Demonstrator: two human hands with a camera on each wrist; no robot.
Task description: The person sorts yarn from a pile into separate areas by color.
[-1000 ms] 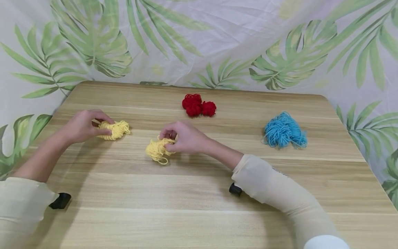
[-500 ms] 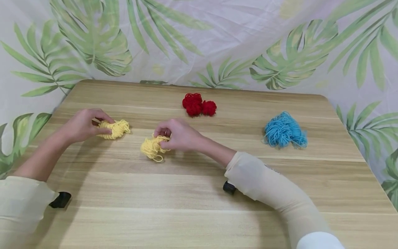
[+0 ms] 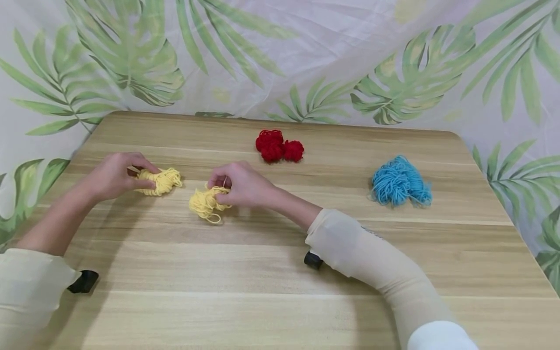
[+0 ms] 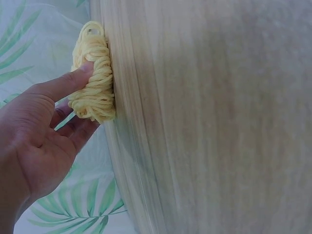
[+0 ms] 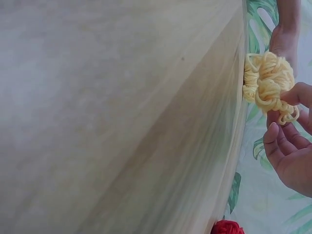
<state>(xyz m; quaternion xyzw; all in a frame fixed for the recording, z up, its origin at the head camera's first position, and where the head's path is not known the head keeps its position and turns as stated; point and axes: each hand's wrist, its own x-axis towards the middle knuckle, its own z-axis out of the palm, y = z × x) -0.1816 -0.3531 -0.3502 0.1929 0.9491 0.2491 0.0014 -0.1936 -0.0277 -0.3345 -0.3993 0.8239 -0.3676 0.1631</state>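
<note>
On the left part of the table, my left hand (image 3: pixel 114 176) grips a wound bundle of yellow yarn (image 3: pixel 166 182) between thumb and fingers. The left wrist view shows the thumb pressed on the near side of this yarn bundle (image 4: pixel 100 78), which touches the tabletop. Just to the right, my right hand (image 3: pixel 245 184) pinches a second, looser yellow yarn bundle (image 3: pixel 203 201) with a loop hanging from it. In the right wrist view this looser bundle (image 5: pixel 275 78) overlaps the first one, and the fingertips behind it are partly hidden.
A red yarn clump (image 3: pixel 272 147) in two joined parts lies near the back edge of the wooden table (image 3: pixel 210 291). Blue yarn (image 3: pixel 399 182) lies on the right side. A leaf-print cloth (image 3: pixel 323 48) hangs behind the table.
My right hand has moved left with the looser yellow yarn bundle, closer to the other bundle. The left hand keeps its grip in nearly the same place.
</note>
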